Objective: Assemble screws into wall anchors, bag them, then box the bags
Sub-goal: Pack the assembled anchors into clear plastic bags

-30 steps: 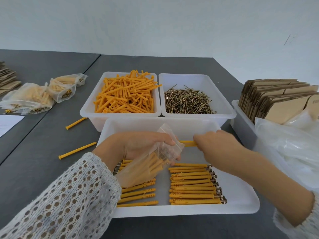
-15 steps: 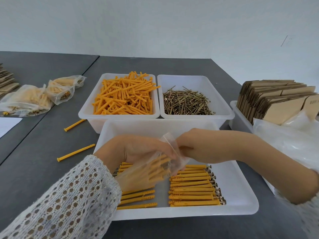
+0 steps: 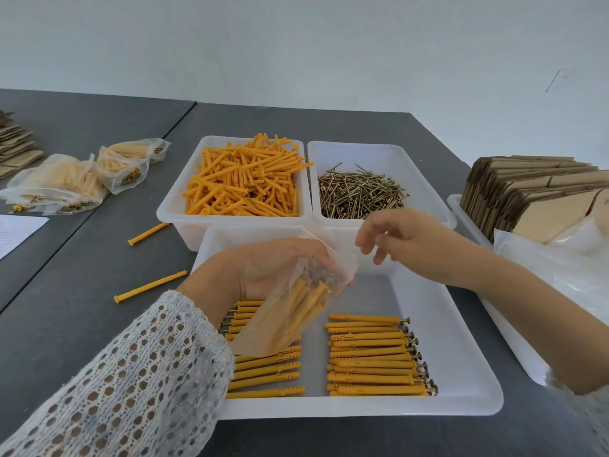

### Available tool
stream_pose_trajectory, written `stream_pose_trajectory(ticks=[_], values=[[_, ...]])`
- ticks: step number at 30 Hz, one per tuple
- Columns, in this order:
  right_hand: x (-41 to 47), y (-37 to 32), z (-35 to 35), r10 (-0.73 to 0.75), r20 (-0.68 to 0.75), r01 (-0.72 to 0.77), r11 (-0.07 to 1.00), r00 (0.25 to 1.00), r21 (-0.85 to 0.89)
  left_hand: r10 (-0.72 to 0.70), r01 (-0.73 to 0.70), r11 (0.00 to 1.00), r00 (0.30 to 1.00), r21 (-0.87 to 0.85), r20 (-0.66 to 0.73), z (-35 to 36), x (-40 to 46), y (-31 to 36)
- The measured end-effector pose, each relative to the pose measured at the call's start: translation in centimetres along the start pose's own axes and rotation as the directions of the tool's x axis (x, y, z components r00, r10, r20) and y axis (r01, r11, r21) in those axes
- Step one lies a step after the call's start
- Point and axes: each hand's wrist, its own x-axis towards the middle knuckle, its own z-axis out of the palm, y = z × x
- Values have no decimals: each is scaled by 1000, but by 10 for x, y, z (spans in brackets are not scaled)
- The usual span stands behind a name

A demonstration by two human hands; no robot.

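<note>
My left hand (image 3: 273,270) grips a clear plastic bag (image 3: 290,311) partly filled with orange anchors that have screws in them, tilted over the near white tray (image 3: 461,374). My right hand (image 3: 395,239) hovers just right of the bag's mouth with fingers loosely curled, holding nothing. Two rows of assembled anchors (image 3: 372,357) lie in the tray; the left row (image 3: 267,374) is partly hidden by the bag and my sleeve. Behind stand a bin of loose orange anchors (image 3: 244,183) and a bin of brass screws (image 3: 359,192).
Filled bags (image 3: 66,183) lie at the far left on the dark table. Two stray anchors (image 3: 150,286) lie left of the tray. At the right, flat cardboard boxes (image 3: 534,196) stand in a white bin beside a heap of empty clear bags (image 3: 566,275).
My right hand carried an assembled anchor to the bag's mouth, let it go inside, and has drawn back up to the right, now empty. The left hand kept holding the bag.
</note>
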Motion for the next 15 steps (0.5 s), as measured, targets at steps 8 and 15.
stream_pose_trajectory(ticks=[8,15], values=[[-11,23,47,191,333,67,774,923,-629,-25,24,1000,996,-5,-83,-2,0,-2],[-14,25,62,258,378,39,780,889,-625,-8,9,999,1000,46,-30,-1,0,-1]])
